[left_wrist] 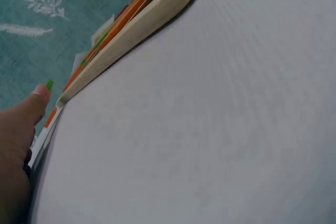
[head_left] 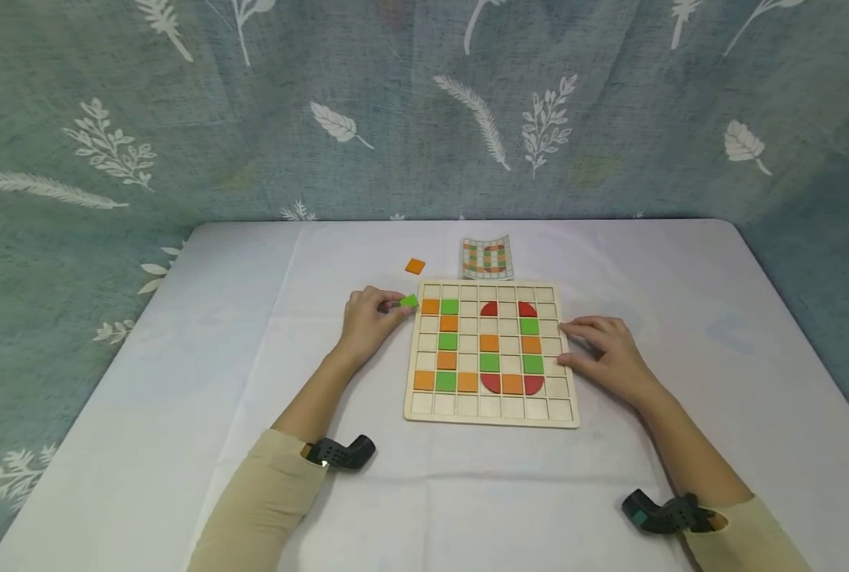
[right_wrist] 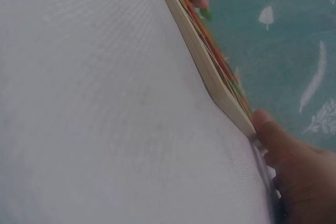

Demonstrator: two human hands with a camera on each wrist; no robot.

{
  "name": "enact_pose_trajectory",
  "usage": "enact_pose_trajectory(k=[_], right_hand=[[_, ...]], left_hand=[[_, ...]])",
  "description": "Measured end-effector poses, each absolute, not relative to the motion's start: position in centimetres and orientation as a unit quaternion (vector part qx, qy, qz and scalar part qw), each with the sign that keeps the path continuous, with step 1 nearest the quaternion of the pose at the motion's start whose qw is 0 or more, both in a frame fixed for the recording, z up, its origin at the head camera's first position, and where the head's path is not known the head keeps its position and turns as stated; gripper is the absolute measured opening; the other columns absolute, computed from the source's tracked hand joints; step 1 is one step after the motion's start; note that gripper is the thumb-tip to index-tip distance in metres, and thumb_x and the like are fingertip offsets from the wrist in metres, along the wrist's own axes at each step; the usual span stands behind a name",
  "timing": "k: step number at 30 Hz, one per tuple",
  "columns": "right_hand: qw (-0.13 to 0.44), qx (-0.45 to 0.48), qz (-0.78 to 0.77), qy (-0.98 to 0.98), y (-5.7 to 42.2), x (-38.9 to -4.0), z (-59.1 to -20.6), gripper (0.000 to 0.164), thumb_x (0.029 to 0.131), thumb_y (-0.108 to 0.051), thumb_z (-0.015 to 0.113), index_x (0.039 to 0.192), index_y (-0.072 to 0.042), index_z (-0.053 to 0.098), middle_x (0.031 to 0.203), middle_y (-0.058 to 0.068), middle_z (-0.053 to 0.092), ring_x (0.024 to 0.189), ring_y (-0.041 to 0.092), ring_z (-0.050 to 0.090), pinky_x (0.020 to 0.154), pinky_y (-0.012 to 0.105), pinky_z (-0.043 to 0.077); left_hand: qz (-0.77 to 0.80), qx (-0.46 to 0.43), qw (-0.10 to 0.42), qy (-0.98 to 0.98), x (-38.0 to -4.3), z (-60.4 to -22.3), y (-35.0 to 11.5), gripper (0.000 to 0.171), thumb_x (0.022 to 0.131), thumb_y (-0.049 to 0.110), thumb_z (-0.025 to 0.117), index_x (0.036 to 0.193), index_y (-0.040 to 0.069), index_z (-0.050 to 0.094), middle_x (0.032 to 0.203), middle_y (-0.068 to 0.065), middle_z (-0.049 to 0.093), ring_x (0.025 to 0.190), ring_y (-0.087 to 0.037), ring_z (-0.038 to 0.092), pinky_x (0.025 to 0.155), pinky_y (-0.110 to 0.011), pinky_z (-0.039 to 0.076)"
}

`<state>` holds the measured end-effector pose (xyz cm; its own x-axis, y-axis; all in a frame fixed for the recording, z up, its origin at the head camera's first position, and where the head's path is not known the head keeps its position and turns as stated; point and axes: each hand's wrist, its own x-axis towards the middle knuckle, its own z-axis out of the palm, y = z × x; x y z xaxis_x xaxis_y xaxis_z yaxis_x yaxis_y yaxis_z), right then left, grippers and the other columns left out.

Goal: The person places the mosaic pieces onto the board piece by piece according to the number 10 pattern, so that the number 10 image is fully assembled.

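My left hand (head_left: 368,319) pinches a green square tile (head_left: 409,301) between thumb and fingertips, just off the upper left edge of the wooden grid board (head_left: 492,415). In the left wrist view, the tile (left_wrist: 50,84) shows at the thumb tip. Orange and green squares and several red rounded pieces (head_left: 491,384) lie in the board's cells, with some cells bare. At the board's right edge, my right hand (head_left: 610,357) rests its thumb and fingertips, apart from each other. The right wrist view shows the thumb (right_wrist: 265,124) against the board's side.
A loose orange tile (head_left: 414,266) lies on the white tablecloth beyond the board's upper left corner. Behind the board is a small pattern card (head_left: 487,258) with its edges curling. A patterned blue-green curtain (head_left: 410,119) hangs behind the table.
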<state>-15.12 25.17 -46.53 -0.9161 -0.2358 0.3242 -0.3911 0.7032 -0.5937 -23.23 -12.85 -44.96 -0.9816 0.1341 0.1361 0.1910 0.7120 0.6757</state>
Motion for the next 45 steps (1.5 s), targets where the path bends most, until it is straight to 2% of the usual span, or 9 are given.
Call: enact_pose_trajectory(k=[11, 18, 28, 38, 45], right_hand=[[0.108, 0.169, 0.351, -0.915, 25.3, -15.0, -46.5, 0.051, 0.071, -0.022, 0.082, 0.117, -0.006, 0.066, 0.118, 0.015, 0.058, 0.112, 0.032, 0.041, 0.091, 0.049, 0.029], [0.105, 0.167, 0.345, -0.918, 25.3, -15.2, -46.4, 0.052, 0.072, -0.023, 0.082, 0.118, -0.006, 0.065, 0.119, 0.016, 0.058, 0.112, 0.032, 0.041, 0.092, 0.049, 0.030], [0.110, 0.173, 0.348, -0.915, 25.2, -15.2, -46.3, 0.052, 0.071, -0.020, 0.082, 0.117, -0.006, 0.066, 0.118, 0.015, 0.059, 0.111, 0.032, 0.042, 0.092, 0.049, 0.030], [0.103, 0.165, 0.347, -0.918, 25.3, -15.2, -46.4, 0.051, 0.071, -0.021, 0.082, 0.118, -0.006, 0.065, 0.118, 0.015, 0.058, 0.112, 0.031, 0.041, 0.092, 0.049, 0.030], [0.104, 0.164, 0.353, -0.915, 25.2, -15.1, -46.3, 0.049, 0.072, -0.019, 0.081, 0.117, -0.006, 0.066, 0.117, 0.016, 0.059, 0.112, 0.032, 0.042, 0.092, 0.049, 0.030]], left_hand=[[-0.423, -0.146, 0.035, -0.894, -23.0, -44.7, -11.2, 0.034, 0.080, 0.029, 0.076, 0.105, 0.007, 0.070, 0.087, -0.004, 0.053, 0.090, -0.020, 0.037, 0.078, -0.032, 0.029], [-0.453, -0.160, 0.009, -0.877, -23.3, -44.8, -9.8, 0.034, 0.078, 0.031, 0.077, 0.104, 0.009, 0.071, 0.087, -0.002, 0.054, 0.090, -0.019, 0.037, 0.078, -0.032, 0.031], [-0.447, -0.211, 0.010, -0.869, -23.6, -45.0, -7.0, 0.031, 0.078, 0.031, 0.077, 0.102, 0.013, 0.072, 0.083, 0.001, 0.052, 0.089, -0.018, 0.036, 0.078, -0.033, 0.030], [-0.397, -0.254, -0.015, -0.882, -24.0, -44.7, -5.5, 0.032, 0.075, 0.039, 0.079, 0.100, 0.019, 0.073, 0.084, 0.004, 0.054, 0.098, -0.017, 0.040, 0.091, -0.038, 0.029], [-0.360, -0.283, -0.030, -0.889, -24.6, -44.3, -5.0, 0.032, 0.074, 0.039, 0.079, 0.099, 0.020, 0.074, 0.081, 0.005, 0.055, 0.088, -0.017, 0.040, 0.085, -0.038, 0.029]])
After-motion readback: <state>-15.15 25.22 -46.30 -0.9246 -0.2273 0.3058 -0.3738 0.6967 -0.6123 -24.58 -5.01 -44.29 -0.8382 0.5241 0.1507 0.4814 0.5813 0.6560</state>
